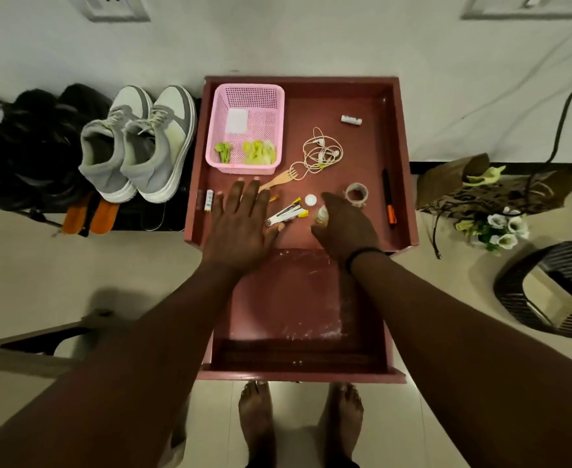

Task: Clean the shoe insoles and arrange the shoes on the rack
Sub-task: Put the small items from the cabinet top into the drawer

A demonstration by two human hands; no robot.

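Left hand flat, fingers straight and spread, palm down over the maroon tray top, holding nothing. Right hand curled around a small clear bottle, its white cap lying just beside. Grey-white sneakers stand side by side on the rack left of the tray; orange insoles below them.

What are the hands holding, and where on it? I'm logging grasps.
The right hand grips a small bottle around its body, fingers curled round it; its cap is off. The left hand holds nothing, lying flat on the table.
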